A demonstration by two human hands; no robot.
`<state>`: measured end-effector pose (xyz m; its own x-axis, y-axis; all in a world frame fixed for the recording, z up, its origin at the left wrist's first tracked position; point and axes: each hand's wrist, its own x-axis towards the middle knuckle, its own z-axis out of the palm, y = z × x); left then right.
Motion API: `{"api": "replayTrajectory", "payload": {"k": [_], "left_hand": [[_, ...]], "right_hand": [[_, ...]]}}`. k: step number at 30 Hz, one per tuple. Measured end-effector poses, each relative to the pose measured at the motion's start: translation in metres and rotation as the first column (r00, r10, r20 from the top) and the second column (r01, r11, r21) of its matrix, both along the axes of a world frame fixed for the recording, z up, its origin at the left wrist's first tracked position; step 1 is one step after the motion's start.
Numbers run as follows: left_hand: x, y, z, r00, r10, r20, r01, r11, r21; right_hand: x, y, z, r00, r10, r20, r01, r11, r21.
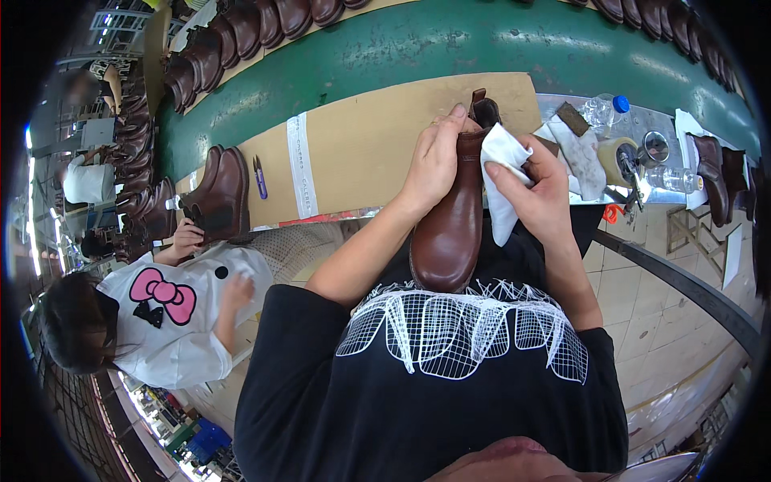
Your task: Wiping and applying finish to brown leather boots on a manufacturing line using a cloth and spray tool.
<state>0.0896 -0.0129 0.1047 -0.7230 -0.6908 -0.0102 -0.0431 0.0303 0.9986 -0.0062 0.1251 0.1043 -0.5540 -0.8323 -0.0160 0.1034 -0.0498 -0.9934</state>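
A brown leather ankle boot (450,229) stands out in front of my chest, its toe toward me and its pull tab at the far end. Around the left side of its shaft my left hand (436,161) is closed, thumb near the opening. My right hand (536,193) pinches a folded white cloth (501,205), whose upper part lies against the right side of the shaft. Cloth and fingers hide that side of the boot.
Cardboard (361,145) covers the bench, with a purple-handled tool (259,178) on it. At right are a stained cloth (585,165), a brown block (573,119), a blue-capped bottle (598,112) and a clear bottle (671,179). A co-worker (173,313) handles dark boots (225,193) at left.
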Motion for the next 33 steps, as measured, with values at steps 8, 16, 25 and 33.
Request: {"api": "replayTrajectory", "payload": {"k": [8, 16, 25, 33], "left_hand": [[0.002, 0.002, 0.001, 0.998, -0.028, 0.054, 0.023, 0.995, 0.099], [0.001, -0.006, -0.008, 0.999, -0.049, 0.004, 0.049, 0.997, -0.06], [0.008, -0.006, -0.004, 0.988, -0.115, 0.098, 0.104, 0.988, 0.113], [0.005, -0.004, -0.007, 0.995, -0.085, 0.052, 0.087, 0.995, -0.047]], "right_hand": [[0.004, -0.006, -0.004, 0.983, -0.111, -0.148, 0.119, 0.992, 0.049], [0.013, -0.01, 0.01, 0.943, -0.09, -0.32, 0.095, 0.995, -0.001], [-0.002, -0.005, -0.01, 0.991, -0.076, 0.114, 0.075, 0.997, 0.017], [0.007, -0.01, 0.005, 0.997, -0.036, -0.068, 0.039, 0.998, 0.044]]}}
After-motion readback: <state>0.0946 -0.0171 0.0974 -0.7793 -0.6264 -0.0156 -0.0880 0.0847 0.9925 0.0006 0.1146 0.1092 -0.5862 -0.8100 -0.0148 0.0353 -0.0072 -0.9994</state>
